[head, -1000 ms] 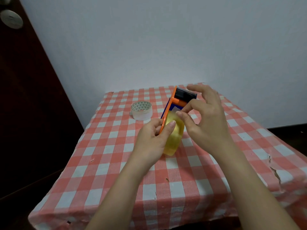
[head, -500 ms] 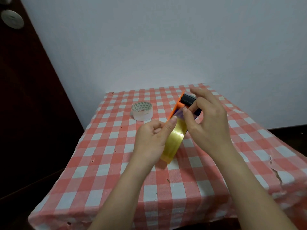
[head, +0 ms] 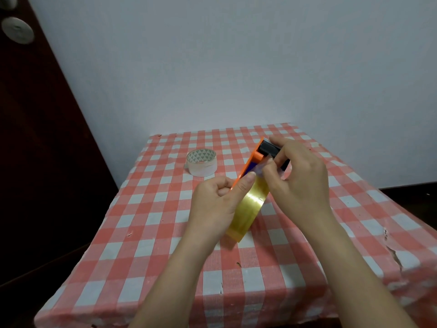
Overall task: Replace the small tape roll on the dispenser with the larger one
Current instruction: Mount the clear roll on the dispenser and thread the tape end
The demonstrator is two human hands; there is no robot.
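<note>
At mid-frame my left hand point(head: 214, 204) grips the orange tape dispenser point(head: 254, 162), which carries the larger yellow tape roll point(head: 248, 213). My right hand point(head: 299, 183) seems to pinch the tape's free end at the dispenser's black head. The small tape roll point(head: 201, 165) lies upper left on the checkered surface point(head: 146, 233).
</note>
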